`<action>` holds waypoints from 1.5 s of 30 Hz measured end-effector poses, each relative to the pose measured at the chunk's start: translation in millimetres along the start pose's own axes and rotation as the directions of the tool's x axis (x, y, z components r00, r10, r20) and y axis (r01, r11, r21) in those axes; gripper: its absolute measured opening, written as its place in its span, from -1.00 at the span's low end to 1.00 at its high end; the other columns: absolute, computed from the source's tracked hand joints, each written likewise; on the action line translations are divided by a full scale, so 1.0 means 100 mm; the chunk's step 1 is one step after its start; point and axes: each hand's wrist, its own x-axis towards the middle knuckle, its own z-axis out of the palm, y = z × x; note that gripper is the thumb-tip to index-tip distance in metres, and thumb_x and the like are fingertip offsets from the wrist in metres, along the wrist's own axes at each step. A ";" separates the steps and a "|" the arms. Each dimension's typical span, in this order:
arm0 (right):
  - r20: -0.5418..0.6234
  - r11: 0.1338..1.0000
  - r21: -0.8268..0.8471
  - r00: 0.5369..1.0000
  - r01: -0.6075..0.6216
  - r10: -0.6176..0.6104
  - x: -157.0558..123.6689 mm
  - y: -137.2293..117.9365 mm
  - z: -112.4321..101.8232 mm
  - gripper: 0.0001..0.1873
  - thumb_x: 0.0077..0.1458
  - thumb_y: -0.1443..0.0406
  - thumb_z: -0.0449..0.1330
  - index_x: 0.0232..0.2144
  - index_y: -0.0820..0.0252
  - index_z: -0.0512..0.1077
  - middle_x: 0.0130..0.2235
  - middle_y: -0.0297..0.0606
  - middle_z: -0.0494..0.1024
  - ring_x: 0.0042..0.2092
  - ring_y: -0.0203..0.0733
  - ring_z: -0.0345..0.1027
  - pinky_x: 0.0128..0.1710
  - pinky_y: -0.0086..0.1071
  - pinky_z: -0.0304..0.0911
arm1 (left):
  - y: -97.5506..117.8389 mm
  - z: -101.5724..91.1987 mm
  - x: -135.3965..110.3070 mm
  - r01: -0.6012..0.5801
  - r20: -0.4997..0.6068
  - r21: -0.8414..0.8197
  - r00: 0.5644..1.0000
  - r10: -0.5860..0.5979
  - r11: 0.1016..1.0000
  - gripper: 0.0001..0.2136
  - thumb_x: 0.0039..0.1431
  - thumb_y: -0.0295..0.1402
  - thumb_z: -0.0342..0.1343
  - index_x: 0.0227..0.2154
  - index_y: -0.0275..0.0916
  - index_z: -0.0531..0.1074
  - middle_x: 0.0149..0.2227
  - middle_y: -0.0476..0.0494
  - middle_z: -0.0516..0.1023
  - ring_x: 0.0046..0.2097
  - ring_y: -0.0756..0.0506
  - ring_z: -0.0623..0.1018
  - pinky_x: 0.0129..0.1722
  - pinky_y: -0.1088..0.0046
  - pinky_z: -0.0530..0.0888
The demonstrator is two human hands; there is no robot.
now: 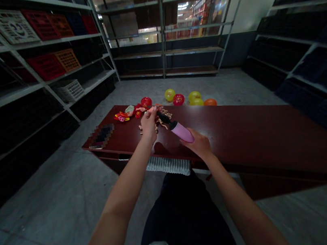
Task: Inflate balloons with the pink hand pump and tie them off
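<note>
My right hand [199, 145] is wrapped round the pink barrel of a balloon pump [181, 131] with a black nozzle pointing up and left. My left hand [149, 124] is pinched at the nozzle's tip, fingers closed on something small that I cannot make out, possibly a balloon neck. Both hands hover over the near edge of a dark red table [245, 135]. Uninflated balloons [122, 116] in red, yellow and pale colours lie in a small pile just beyond my left hand.
Inflated balloons, red [178, 99], yellow [169, 94] and orange [210, 102], sit at the table's far edge. A dark flat object [101, 136] lies on the table's left end. Metal shelving with crates [47, 66] lines the left, back and right walls. Grey floor surrounds the table.
</note>
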 end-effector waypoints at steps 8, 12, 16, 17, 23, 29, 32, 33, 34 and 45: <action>-0.003 0.999 -0.022 0.999 -0.037 0.037 -0.01 -0.02 -0.05 -0.37 0.04 -0.02 0.33 0.11 0.12 0.50 0.02 -0.11 0.67 -0.06 0.08 0.59 -0.12 -0.19 0.42 | -0.06 0.04 -0.12 0.023 -0.021 0.020 1.000 -0.023 1.000 -0.92 0.28 -0.40 0.24 -0.26 -0.27 0.62 -0.24 -0.15 0.71 -0.02 -0.13 0.66 -0.01 0.40 0.53; 0.032 0.998 0.017 0.998 -0.057 0.056 0.00 -0.05 -0.12 -0.39 0.04 -0.01 0.33 0.10 0.09 0.52 -0.02 -0.13 0.69 -0.08 0.06 0.58 -0.14 -0.21 0.40 | -0.13 0.01 -0.13 0.063 -0.052 0.035 0.997 -0.061 0.997 -0.90 0.27 -0.37 0.26 -0.27 -0.29 0.62 -0.22 -0.16 0.71 -0.07 -0.11 0.67 -0.05 0.43 0.54; 0.193 0.996 -0.010 0.977 -0.085 0.085 0.03 -0.11 -0.37 -0.47 0.05 -0.03 0.31 0.02 0.06 0.57 -0.15 -0.18 0.71 -0.17 0.03 0.59 -0.27 -0.26 0.34 | -0.20 -0.04 -0.13 0.153 -0.094 -0.010 0.984 -0.154 0.988 -0.92 0.25 -0.38 0.28 -0.27 -0.28 0.61 -0.26 -0.11 0.70 -0.20 -0.04 0.66 -0.19 0.52 0.52; 0.230 0.995 -0.047 0.968 -0.091 0.100 0.05 -0.13 -0.46 -0.48 0.05 -0.03 0.31 -0.01 0.07 0.58 -0.19 -0.17 0.71 -0.21 0.03 0.59 -0.31 -0.27 0.31 | -0.22 -0.06 -0.13 0.174 -0.094 -0.029 0.980 -0.176 0.984 -0.93 0.25 -0.39 0.28 -0.26 -0.27 0.60 -0.26 -0.10 0.70 -0.23 -0.02 0.65 -0.21 0.54 0.51; 0.311 0.972 -0.233 0.947 -0.008 0.082 0.12 -0.26 -0.92 -0.47 0.00 -0.09 0.34 -0.08 0.09 0.63 -0.28 -0.13 0.71 -0.33 -0.02 0.55 -0.42 -0.32 0.18 | -0.43 -0.09 -0.17 0.315 -0.111 -0.145 0.937 -0.332 0.938 -0.90 0.25 -0.36 0.27 -0.19 -0.22 0.58 -0.25 -0.05 0.68 -0.32 0.05 0.61 -0.31 0.59 0.46; 0.392 0.979 -0.204 0.915 -0.017 0.098 0.10 -0.25 -1.06 -0.55 0.04 -0.06 0.31 -0.19 0.13 0.66 -0.35 -0.13 0.69 -0.37 -0.05 0.54 -0.45 -0.34 0.19 | -0.54 0.00 -0.39 0.449 -0.071 -0.204 0.879 -0.471 0.870 -0.89 0.31 -0.32 0.22 -0.18 -0.21 0.59 -0.17 -0.08 0.70 -0.30 0.02 0.60 -0.31 0.54 0.47; 0.406 0.987 -0.156 0.908 -0.044 0.104 0.07 -0.23 -1.09 -0.57 0.02 -0.04 0.34 -0.20 0.12 0.66 -0.37 -0.16 0.69 -0.39 -0.06 0.53 -0.46 -0.35 0.19 | -0.47 -0.04 -0.46 0.483 0.008 -0.172 0.872 -0.489 0.859 -0.89 0.33 -0.35 0.19 -0.21 -0.22 0.60 -0.12 -0.09 0.70 -0.24 -0.01 0.61 -0.28 0.52 0.48; 0.406 0.989 -0.138 0.908 -0.049 0.101 0.05 -0.23 -1.09 -0.57 0.01 -0.04 0.35 -0.20 0.12 0.66 -0.36 -0.16 0.69 -0.39 -0.06 0.54 -0.45 -0.35 0.19 | -0.44 -0.06 -0.47 0.491 0.046 -0.164 0.870 -0.490 0.856 -0.88 0.34 -0.37 0.17 -0.22 -0.23 0.60 -0.13 -0.11 0.70 -0.22 -0.02 0.62 -0.28 0.51 0.49; 0.403 0.991 -0.119 0.910 -0.056 0.100 0.03 -0.24 -1.09 -0.56 -0.01 -0.04 0.36 -0.20 0.12 0.66 -0.36 -0.16 0.69 -0.38 -0.05 0.54 -0.45 -0.35 0.20 | -0.40 -0.09 -0.46 0.496 0.089 -0.163 0.868 -0.488 0.853 -0.87 0.34 -0.38 0.15 -0.22 -0.24 0.60 -0.13 -0.13 0.70 -0.20 -0.04 0.63 -0.28 0.51 0.49; 0.396 0.996 -0.073 0.915 -0.058 0.082 -0.09 -0.33 -0.86 -0.56 0.02 -0.01 0.35 -0.13 0.11 0.65 -0.30 -0.15 0.71 -0.31 0.01 0.58 -0.35 -0.28 0.28 | -0.11 0.02 -0.28 0.459 0.092 -0.308 0.886 -0.453 0.834 -0.62 0.34 0.01 0.14 -0.36 -0.24 0.49 -0.68 0.10 0.21 -0.57 0.03 0.36 -0.31 0.46 0.48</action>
